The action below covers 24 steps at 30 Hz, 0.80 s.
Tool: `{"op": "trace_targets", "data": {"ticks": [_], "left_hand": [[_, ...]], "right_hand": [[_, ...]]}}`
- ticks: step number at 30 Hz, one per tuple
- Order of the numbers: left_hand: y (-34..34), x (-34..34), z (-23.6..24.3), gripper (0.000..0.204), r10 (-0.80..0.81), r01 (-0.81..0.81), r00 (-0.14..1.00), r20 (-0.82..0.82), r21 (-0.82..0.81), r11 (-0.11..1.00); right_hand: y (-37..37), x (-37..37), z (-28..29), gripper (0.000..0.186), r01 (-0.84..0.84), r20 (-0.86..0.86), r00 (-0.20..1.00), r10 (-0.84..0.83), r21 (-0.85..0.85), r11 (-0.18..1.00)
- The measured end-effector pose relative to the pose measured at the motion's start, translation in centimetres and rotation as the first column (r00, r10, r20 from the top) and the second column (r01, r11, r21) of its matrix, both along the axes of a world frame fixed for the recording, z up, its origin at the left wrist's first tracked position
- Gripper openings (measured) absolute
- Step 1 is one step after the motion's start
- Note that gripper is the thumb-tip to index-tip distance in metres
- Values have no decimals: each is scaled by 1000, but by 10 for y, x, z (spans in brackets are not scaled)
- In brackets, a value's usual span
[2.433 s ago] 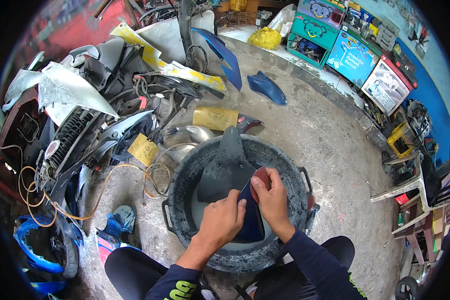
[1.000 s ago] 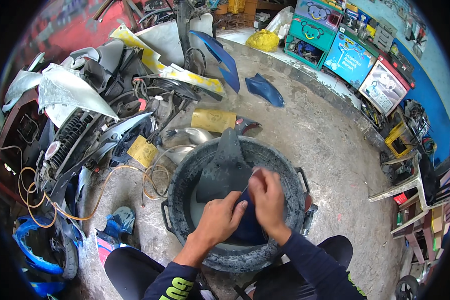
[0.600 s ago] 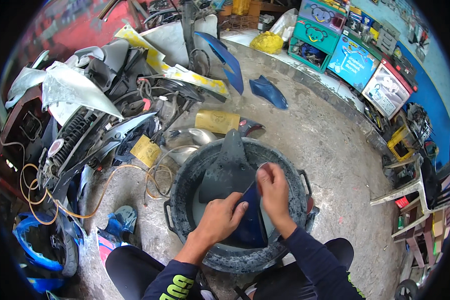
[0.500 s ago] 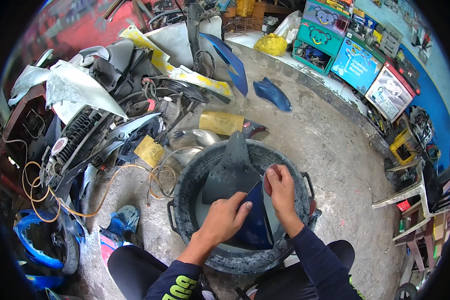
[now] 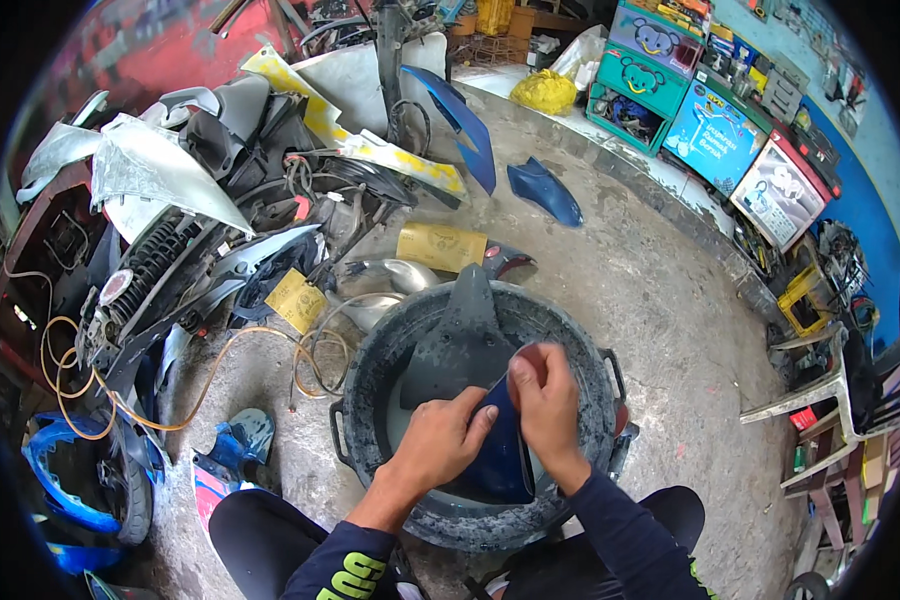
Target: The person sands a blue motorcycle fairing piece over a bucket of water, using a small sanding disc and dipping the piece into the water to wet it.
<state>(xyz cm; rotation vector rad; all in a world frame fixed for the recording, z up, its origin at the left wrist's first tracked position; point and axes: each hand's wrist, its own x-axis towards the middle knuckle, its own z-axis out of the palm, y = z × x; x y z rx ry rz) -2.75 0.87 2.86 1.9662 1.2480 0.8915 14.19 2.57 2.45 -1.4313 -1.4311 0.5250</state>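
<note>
My left hand (image 5: 438, 440) grips a dark blue motorcycle body panel (image 5: 502, 465) by its upper left edge, thumb on top. The panel is tilted over a round black tub (image 5: 368, 425) between my knees. At the panel's upper right edge, my right hand (image 5: 550, 408) is closed around a reddish-brown piece of sandpaper (image 5: 538, 354), its fingers slightly blurred. Whether the sandpaper touches the panel is partly hidden by that hand. A dark grey pointed panel (image 5: 455, 345) leans inside the tub, in cloudy water.
Yellow-brown sheets (image 5: 442, 247) lie beyond the tub. Motorcycle parts (image 5: 165, 180) are heaped on the left, with an orange hose (image 5: 200, 415) looping across the floor. A blue fairing piece (image 5: 545, 192) lies farther off. Crates (image 5: 635, 75) and a chair frame (image 5: 820, 390) stand at the right.
My right hand has shifted slightly left and down along the panel's edge with the sandpaper. The panel has moved a little to the left, still in my left hand.
</note>
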Motion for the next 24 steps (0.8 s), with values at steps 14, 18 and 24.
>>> {"op": "trace_targets", "data": {"ticks": [14, 18, 24], "left_hand": [[-5, -2, 4, 29, -23, 22, 999, -29, -39, 999], [-6, -1, 9, 28, -5, 3, 998, -64, -31, 1000], [-2, -1, 5, 29, 5, -5, 997, -71, 5, 1000]], "right_hand": [[-14, -7, -4, 24, 0, 60, 998, -5, 85, 996], [-4, -1, 1, 25, 2, 118, 993, -17, 124, 992], [-10, -4, 0, 24, -18, 107, 994, 9, 81, 997]]}}
